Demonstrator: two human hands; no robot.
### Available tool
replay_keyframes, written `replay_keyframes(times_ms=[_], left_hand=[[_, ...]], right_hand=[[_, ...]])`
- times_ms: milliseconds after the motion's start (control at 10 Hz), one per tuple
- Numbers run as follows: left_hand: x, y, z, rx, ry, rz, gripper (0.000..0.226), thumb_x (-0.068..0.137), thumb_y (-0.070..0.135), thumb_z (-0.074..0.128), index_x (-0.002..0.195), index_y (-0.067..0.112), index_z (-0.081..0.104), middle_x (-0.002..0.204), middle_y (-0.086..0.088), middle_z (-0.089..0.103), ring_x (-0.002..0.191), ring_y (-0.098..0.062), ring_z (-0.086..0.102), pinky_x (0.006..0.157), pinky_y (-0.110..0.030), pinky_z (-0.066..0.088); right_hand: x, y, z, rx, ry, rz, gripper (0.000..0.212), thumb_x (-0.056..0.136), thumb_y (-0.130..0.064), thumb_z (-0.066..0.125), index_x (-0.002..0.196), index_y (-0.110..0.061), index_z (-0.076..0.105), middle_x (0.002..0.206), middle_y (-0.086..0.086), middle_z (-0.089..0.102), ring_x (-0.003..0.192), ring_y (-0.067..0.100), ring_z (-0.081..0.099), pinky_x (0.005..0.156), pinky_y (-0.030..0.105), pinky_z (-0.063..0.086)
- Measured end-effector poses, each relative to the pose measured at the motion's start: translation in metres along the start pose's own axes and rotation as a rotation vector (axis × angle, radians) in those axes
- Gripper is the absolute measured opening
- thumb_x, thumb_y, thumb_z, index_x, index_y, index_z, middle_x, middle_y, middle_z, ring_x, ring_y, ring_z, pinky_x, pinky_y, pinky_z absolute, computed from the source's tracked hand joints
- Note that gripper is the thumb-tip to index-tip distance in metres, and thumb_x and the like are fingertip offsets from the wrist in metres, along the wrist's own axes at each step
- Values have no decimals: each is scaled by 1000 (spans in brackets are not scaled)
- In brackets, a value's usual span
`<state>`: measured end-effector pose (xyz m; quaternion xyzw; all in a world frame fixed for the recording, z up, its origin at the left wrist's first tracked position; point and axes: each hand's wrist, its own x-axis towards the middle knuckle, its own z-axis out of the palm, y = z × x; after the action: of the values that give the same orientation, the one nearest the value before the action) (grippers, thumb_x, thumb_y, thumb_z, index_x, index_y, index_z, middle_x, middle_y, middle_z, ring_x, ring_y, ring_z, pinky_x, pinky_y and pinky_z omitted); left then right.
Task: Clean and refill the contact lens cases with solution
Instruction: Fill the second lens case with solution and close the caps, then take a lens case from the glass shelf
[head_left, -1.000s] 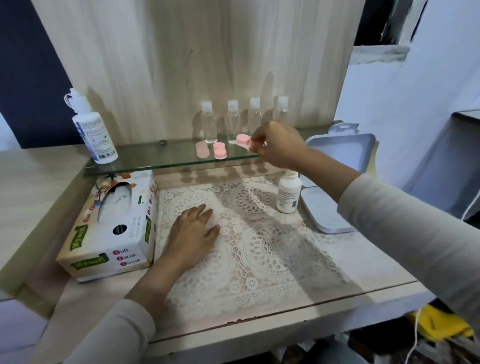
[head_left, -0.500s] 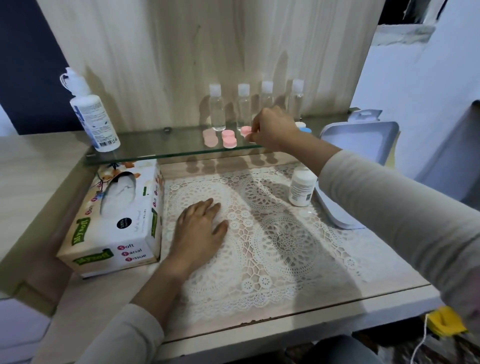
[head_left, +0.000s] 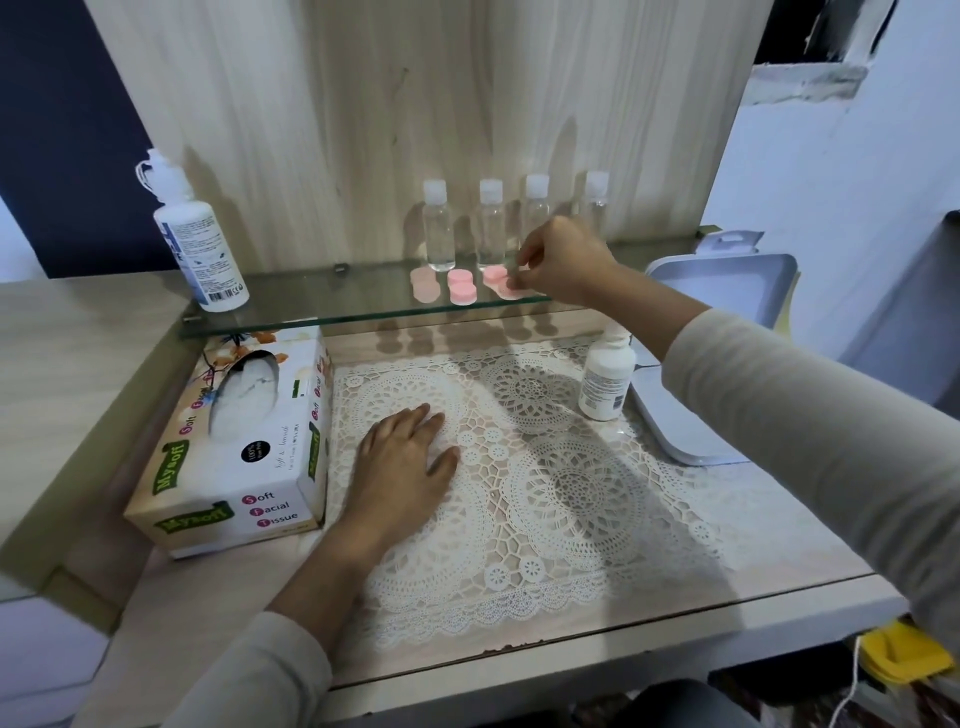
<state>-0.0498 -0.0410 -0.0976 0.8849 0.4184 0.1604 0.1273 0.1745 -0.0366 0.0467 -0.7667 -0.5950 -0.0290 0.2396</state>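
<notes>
Three pink contact lens cases lie in a row on the glass shelf (head_left: 311, 312): a pale one (head_left: 425, 286), a brighter one (head_left: 462, 287), and a third (head_left: 500, 280) under my fingertips. My right hand (head_left: 563, 260) reaches over the shelf and pinches that third case, which rests on the glass. My left hand (head_left: 405, 462) lies flat and empty on the lace mat (head_left: 571, 493). A small white solution bottle (head_left: 607, 376) stands on the mat at the right. A large white solution bottle (head_left: 195, 244) stands at the shelf's left end.
Several small clear bottles (head_left: 439, 228) line the back of the shelf against the wood panel. A tissue box (head_left: 244, 447) sits left of the mat. An open white box (head_left: 727, 312) lies at the right, partly behind my forearm.
My right hand has carried the pink case back over the shelf and lowered it onto the glass beside the other two. My left hand stayed flat on the mat.
</notes>
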Motion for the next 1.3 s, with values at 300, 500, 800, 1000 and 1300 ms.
replay_keyframes(times_ms=[300,500,800,1000,1300], left_hand=[[0,0,1,3,-4,-2,53,95,45,35,143,23,29,152,6,23,140,-14,14,116,-38,10],[0,0,1,-5,2,2,53,95,45,36,143,23,30,152,5,23,140,-14,15,116,-38,9],[0,-1,1,-5,12,7,53,95,45,36,143,23,31,152,6,24,140,-13,15,116,-34,9],[0,0,0,-7,2,2,53,95,45,36,143,24,30,152,7,23,140,-13,14,116,-35,8],[0,5,-7,17,-55,-8,53,96,42,36,144,20,30,152,3,23,140,-16,16,114,-34,9]], right_hand=[[-10,16,-11,-175,-53,-35,38,79,-30,71,113,-16,64,109,5,64,98,23,57,74,28,43],[-9,16,-9,-158,-47,-18,32,80,-28,69,109,-17,66,107,4,65,97,22,57,73,26,42],[-7,14,-6,-154,-17,4,26,83,-9,62,108,-10,66,106,8,65,93,22,56,73,28,43],[-11,18,-13,-78,47,3,28,85,-21,63,112,-12,65,108,7,65,104,23,55,77,27,40],[-47,11,-29,88,39,-61,24,87,-13,59,110,-10,67,106,6,68,85,14,54,74,23,39]])
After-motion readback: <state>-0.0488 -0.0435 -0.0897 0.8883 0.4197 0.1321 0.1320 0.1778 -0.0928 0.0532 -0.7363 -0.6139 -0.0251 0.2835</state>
